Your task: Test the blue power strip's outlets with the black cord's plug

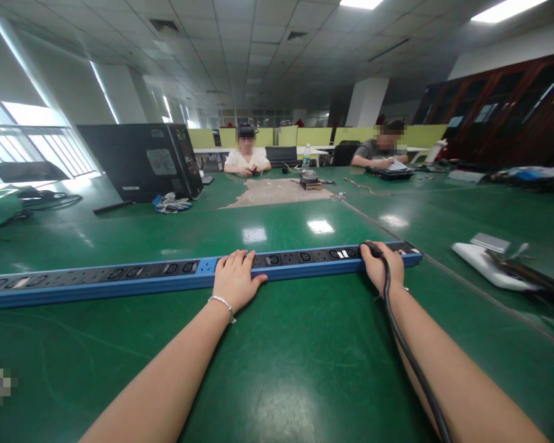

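Observation:
A long blue power strip (166, 284) with a row of black sockets lies across the green table. Over its middle rests my left hand (236, 280), fingers laid across the top and thumb along the near side, gripping the strip. Near the strip's right end, my right hand (384, 268) is closed around the plug end of a black cable (409, 352), which is at the sockets; how deep the plug sits is hidden. The cable runs from that hand down over my right forearm to the bottom edge.
Behind the strip, a black computer case (143, 161) stands at the left with gloves (172, 203) beside it. A bottle (306, 157) stands farther back. Two people sit across the table (277, 224). A white object (489, 266) and dark items lie at the right.

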`<state>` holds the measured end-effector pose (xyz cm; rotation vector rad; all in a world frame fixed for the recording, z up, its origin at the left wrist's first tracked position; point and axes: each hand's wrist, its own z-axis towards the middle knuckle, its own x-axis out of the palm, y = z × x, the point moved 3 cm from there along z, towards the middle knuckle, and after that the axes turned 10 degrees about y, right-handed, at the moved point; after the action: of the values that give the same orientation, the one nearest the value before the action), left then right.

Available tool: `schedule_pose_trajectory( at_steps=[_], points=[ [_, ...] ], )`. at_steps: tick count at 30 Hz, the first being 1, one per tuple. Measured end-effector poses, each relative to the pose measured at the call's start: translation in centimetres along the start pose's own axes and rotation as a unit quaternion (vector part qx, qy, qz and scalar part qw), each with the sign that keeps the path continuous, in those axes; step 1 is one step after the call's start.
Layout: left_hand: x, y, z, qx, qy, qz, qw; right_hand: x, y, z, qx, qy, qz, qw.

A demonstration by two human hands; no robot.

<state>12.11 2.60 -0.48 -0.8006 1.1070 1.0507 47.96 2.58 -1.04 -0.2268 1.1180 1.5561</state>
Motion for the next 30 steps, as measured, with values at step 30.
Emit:
schedule_pose_trajectory(
  at_steps=[30],
  points=[
    [-0.1,0.0,0.1,0.005,-0.004,-0.002,1.0,-2.2,-3.3,1.0,0.037,-0.073,0.145,0.986]
  ],
)
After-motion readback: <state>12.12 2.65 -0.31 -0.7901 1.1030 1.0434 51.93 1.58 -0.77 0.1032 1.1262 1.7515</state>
